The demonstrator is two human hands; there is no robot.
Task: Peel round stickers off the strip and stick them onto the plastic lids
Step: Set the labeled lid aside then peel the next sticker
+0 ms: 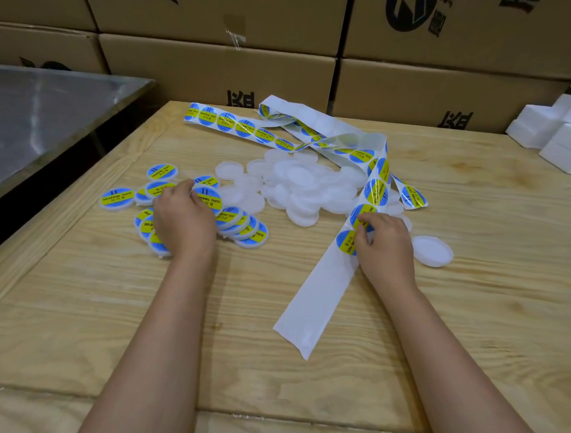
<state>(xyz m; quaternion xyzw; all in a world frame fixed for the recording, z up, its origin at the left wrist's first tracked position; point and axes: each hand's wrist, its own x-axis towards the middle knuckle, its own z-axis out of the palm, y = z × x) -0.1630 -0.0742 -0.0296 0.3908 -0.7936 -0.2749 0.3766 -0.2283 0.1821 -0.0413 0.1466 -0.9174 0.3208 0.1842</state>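
Head view: peeling step. A sticker (358, 219) on the strip (317, 295), at the middle of the table (304, 388), is pinched by the right hand (386, 244). A labelled lid (210, 199) is gripped by the left hand (183, 219) near the left edge. Next, a clean lift onto the lone lid (432, 250) is called for. Counted: one strip; about thirteen labelled lids, overlaps obscuring some; heaped bare lids (298, 184), perhaps twenty.

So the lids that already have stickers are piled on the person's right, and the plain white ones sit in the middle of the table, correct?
Not quite. The head view shows the stickered lids on the person's left, by the left hand; the right hand pinches the sticker strip. The plain white lids do sit in the middle.
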